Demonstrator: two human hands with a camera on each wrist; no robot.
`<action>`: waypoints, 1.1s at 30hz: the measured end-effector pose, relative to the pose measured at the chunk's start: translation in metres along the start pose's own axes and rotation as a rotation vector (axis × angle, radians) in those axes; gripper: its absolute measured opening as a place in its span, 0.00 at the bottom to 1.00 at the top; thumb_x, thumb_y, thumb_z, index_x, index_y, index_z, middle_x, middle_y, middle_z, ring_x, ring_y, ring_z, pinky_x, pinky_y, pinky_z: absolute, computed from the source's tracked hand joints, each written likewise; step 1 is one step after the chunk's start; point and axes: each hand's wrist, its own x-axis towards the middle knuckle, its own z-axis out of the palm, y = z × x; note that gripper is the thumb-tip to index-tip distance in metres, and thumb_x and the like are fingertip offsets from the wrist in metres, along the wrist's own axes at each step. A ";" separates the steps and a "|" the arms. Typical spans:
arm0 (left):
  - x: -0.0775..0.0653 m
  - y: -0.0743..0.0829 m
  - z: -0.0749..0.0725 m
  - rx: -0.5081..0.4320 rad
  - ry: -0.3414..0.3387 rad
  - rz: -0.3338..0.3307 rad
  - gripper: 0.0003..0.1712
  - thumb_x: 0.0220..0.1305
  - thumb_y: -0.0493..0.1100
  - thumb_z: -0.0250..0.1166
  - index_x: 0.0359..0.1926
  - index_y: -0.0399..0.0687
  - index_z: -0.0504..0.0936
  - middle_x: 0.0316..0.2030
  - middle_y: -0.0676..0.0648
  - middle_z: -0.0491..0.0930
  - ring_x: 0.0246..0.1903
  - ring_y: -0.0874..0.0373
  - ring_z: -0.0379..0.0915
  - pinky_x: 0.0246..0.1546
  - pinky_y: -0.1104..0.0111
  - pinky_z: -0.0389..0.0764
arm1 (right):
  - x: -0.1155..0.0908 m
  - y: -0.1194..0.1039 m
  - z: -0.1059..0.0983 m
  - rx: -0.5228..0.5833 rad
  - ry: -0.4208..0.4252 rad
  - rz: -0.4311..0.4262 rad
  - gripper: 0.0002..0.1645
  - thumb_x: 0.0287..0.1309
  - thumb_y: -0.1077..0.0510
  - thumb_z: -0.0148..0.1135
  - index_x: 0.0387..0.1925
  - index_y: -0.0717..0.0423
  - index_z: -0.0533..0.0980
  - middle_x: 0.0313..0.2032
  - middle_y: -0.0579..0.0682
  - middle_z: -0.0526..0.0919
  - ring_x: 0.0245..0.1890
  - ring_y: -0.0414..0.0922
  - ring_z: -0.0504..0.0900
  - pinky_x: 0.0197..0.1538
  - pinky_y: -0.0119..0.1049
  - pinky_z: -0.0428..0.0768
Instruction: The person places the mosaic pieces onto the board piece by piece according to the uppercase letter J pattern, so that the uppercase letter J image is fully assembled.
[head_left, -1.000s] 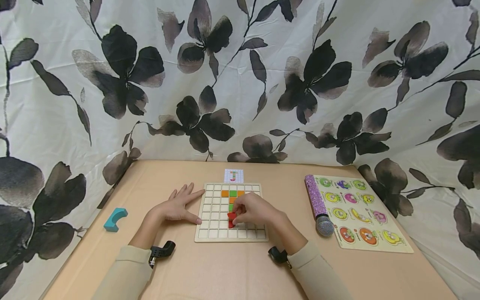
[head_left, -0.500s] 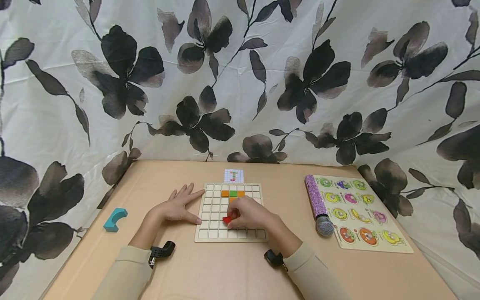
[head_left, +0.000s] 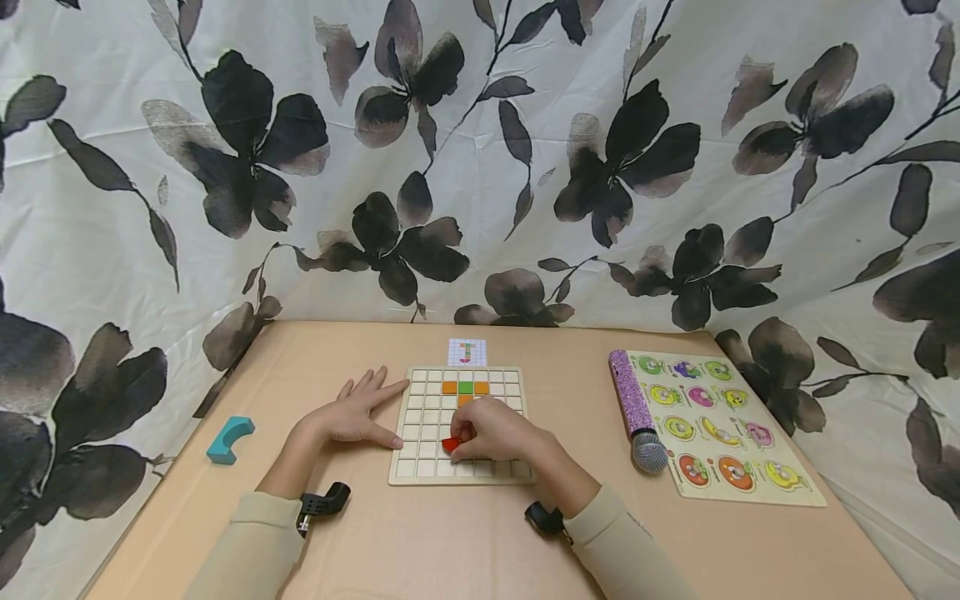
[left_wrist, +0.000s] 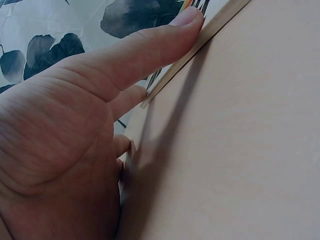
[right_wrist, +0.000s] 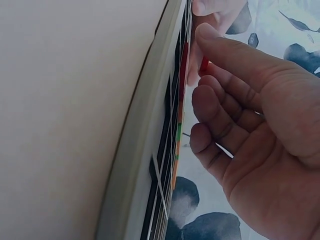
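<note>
A white grid board lies mid-table, with orange tiles and a green tile in its upper squares. My right hand is over the board and pinches a small red tile between thumb and index finger; the right wrist view shows the red tile just off the grid. Part of the tile column is hidden under that hand. My left hand spreads its straight fingers at the board's left side, thumb and index fingertip touching its edge. In the left wrist view the thumb rests against the edge.
A small pattern card lies just beyond the board. On the right are a purple glittery microphone and a fruit picture board. A blue arch block stands at the left. Floral cloth hangs behind the table.
My right hand has shifted slightly left, bringing the red tile one column or so left of the tile column. The left hand has stayed in place.
</note>
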 end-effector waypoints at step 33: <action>-0.002 0.003 -0.001 -0.014 -0.007 -0.008 0.65 0.50 0.65 0.79 0.82 0.51 0.58 0.81 0.27 0.35 0.81 0.27 0.25 0.75 0.31 0.27 | 0.002 -0.003 0.007 -0.037 -0.028 0.052 0.14 0.53 0.48 0.82 0.31 0.46 0.83 0.22 0.37 0.78 0.24 0.32 0.74 0.30 0.26 0.73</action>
